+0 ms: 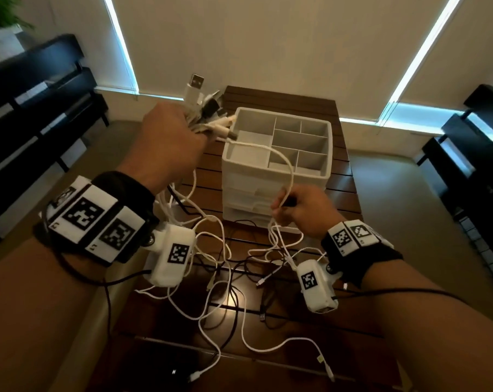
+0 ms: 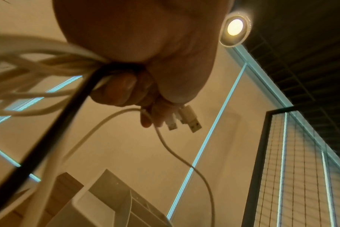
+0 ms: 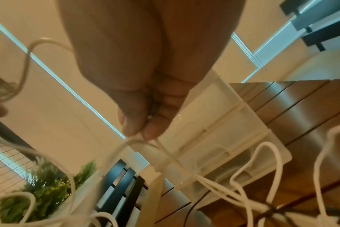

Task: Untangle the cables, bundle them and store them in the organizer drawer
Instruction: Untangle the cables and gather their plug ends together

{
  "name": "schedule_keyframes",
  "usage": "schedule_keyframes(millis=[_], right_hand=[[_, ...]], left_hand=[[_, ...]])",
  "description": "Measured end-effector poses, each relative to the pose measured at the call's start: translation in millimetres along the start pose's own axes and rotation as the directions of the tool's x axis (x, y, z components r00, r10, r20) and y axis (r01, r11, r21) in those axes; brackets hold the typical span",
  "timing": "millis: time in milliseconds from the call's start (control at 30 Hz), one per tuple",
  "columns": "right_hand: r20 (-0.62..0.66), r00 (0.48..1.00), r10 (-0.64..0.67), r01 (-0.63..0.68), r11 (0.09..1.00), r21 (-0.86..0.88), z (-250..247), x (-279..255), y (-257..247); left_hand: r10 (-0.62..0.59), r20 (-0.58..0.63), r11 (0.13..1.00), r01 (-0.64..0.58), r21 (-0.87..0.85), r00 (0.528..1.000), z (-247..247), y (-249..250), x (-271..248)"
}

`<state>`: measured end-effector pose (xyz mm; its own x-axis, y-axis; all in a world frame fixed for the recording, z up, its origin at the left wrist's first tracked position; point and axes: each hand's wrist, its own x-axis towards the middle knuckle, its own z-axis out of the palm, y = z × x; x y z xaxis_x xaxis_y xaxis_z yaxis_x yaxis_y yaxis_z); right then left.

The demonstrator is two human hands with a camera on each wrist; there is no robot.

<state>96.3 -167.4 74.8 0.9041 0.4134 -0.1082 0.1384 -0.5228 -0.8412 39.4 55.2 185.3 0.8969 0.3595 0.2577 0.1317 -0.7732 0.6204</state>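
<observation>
My left hand (image 1: pixel 171 131) is raised left of the white organizer (image 1: pixel 279 165) and grips a bunch of cable ends, white and black, with USB plugs (image 1: pixel 195 83) sticking out above the fist. In the left wrist view the curled fingers (image 2: pixel 118 89) hold the cables, and two plugs (image 2: pixel 186 121) poke out. One white cable (image 1: pixel 284 159) arcs from that fist over the organizer down to my right hand (image 1: pixel 299 210), which pinches it in front of the drawers. The right wrist view shows thumb and fingertips (image 3: pixel 140 129) pinching the white strand. A tangle of white and black cables (image 1: pixel 225 278) lies on the wooden table.
The organizer has an open compartment tray on top and stacked drawers (image 1: pixel 248 199) facing me. The slatted wooden table (image 1: pixel 347 176) is narrow, with floor on both sides. Dark benches (image 1: pixel 41 89) stand left and right. A potted plant (image 3: pixel 47 190) shows in the right wrist view.
</observation>
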Motion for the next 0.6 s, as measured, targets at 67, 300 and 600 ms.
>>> schedule_keyframes(millis=[67, 300, 600], right_hand=[[-0.060, 0.997, -0.049, 0.048, 0.999, -0.021, 2, 1, -6], [-0.153, 0.942, -0.300, 0.271, 0.945, -0.183, 9, 6, -25], [0.073, 0.989, -0.126, 0.142, 0.947, -0.288, 30, -3, -11]], left_hand=[[0.076, -0.024, 0.995, -0.074, 0.065, 0.997, 5, 4, -8], [0.125, 0.345, 0.990, -0.096, -0.102, 0.930, 57, 10, -39], [0.063, 0.276, 0.960, 0.018, -0.279, 0.959, 42, 5, -19]])
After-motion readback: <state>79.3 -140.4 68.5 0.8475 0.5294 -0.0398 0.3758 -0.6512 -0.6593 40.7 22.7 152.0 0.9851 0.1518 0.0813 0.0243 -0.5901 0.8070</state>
